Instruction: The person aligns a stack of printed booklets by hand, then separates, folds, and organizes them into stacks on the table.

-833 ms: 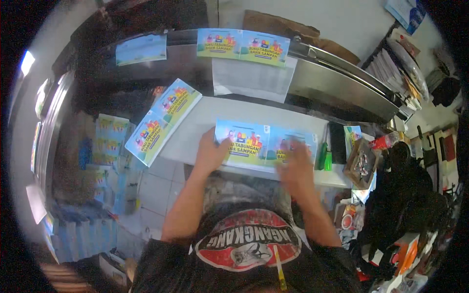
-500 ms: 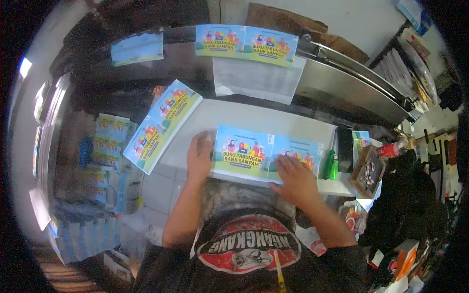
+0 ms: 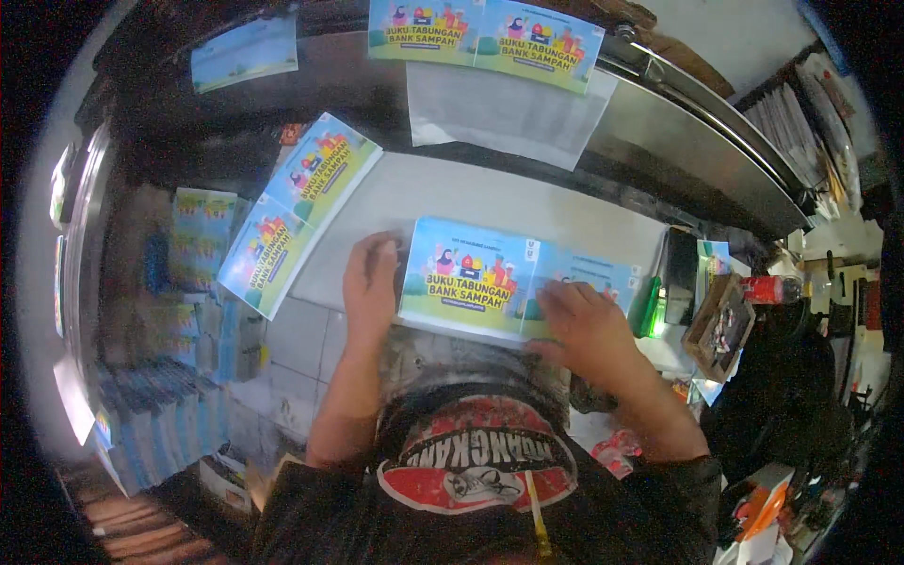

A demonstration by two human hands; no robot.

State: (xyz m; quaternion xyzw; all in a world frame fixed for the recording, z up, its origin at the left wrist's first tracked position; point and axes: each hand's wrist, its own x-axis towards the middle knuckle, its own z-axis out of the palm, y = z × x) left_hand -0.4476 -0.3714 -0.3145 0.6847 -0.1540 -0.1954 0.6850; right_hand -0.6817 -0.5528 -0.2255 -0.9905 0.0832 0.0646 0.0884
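Note:
A wide printed cover sheet [image 3: 466, 299], blue and green with cartoon figures on both halves, lies on the white table [image 3: 443, 184] in front of me. It looks like the top of a thin stack. Upright along its left edge is my left hand [image 3: 371, 282], fingers extended and holding nothing. My right hand [image 3: 591, 325] rests over the sheet's right half, its fingers spread and slightly bent; it hides part of the print. To the left, a similar pile of printed covers [image 3: 303, 218] lies at a slant.
More covers [image 3: 485, 38] lie at the back, over a plain white sheet [image 3: 508, 108]. A pale blue sheet [image 3: 243, 52] is at far left. Stacked booklets [image 3: 165, 424] stand lower left. To the right are a green-handled tool [image 3: 648, 306], a wooden tray [image 3: 718, 330] of small pieces and a bottle [image 3: 770, 288].
The whole view has shifted, so the far covers sit higher in the picture. Both hands stay at the same sheet; the right fingers look a little more bent.

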